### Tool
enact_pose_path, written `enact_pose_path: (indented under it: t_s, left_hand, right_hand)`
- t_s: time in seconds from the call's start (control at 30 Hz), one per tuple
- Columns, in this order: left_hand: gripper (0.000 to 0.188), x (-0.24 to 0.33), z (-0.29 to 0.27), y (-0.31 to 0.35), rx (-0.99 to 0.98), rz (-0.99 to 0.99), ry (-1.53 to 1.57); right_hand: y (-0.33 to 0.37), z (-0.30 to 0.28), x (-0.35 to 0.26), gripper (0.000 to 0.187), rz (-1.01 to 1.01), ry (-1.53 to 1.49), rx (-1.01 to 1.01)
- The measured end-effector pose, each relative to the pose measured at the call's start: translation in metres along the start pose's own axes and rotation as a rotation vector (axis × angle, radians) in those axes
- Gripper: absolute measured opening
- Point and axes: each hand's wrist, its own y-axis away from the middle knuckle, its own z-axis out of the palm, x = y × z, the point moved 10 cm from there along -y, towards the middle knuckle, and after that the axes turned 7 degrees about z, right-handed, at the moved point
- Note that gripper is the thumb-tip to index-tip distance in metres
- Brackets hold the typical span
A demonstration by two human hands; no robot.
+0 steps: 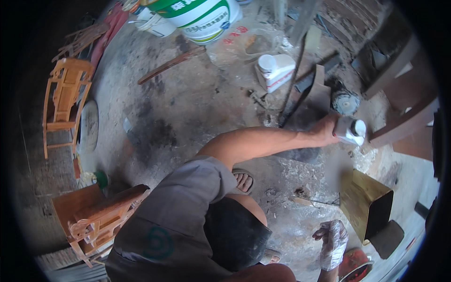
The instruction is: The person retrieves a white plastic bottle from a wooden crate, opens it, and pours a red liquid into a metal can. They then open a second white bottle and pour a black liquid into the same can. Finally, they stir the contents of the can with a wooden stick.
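My left arm reaches across to the right, and my left hand point(325, 129) is closed round a white plastic bottle point(347, 130). The bottle leans away from the hand, its pale round cap pointing right. Lower down, my right hand point(332, 239) wears a thin clear plastic glove. Its fingers are loosely bent and apart, and nothing shows in them. A square golden metal tin point(357, 199) lies near it, its dark open end facing right. Below the tin, beside the right wrist, is a red round container point(354, 264), partly cut off from view.
A white jug point(277, 75) stands farther off, near a large green-and-white bucket point(199, 21). A wooden stick point(171, 65) lies on the stained floor. Wooden chairs point(68, 101) stand at the left. Close to the bottle are a round motor-like tool point(345, 102) and curved wooden furniture parts point(406, 120).
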Motion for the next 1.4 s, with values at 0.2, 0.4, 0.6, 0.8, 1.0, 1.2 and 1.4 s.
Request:
enact_pose_path:
  t_s: [0.2, 0.4, 0.6, 0.8, 1.0, 1.2, 1.4]
  left_hand:
    - [0.047, 0.068, -0.062, 0.072, 0.013, 0.33, -0.113]
    - [0.036, 0.009, -0.367, 0.165, 0.364, -0.154, -0.9]
    - [0.058, -0.085, -0.571, 0.146, 0.159, -0.598, -1.457]
    - [0.055, -0.154, -0.591, 0.142, -0.013, -0.9, -1.347]
    - [0.027, -0.129, -0.534, 0.176, -0.289, -0.547, -1.469]
    - [0.03, 0.06, -0.365, 0.144, -0.174, 0.098, -1.147]
    - [0.032, 0.162, -0.279, 0.15, 0.204, 0.4, -0.644]
  right_hand:
    - [-0.012, 0.011, 0.005, 0.026, 0.012, -0.034, -0.086]
    - [-0.01, 0.029, 0.045, 0.028, 0.178, -0.041, -0.218]
    - [-0.017, 0.067, 0.049, 0.031, 0.222, 0.23, -0.362]
    - [-0.022, 0.063, 0.031, 0.032, 0.096, 0.189, -0.27]
    - [-0.022, 0.065, 0.046, 0.034, 0.126, 0.197, -0.251]
    - [-0.029, 0.065, 0.036, 0.031, -0.05, 0.342, -0.241]
    - [-0.037, 0.075, 0.023, 0.032, -0.209, 0.422, -0.263]
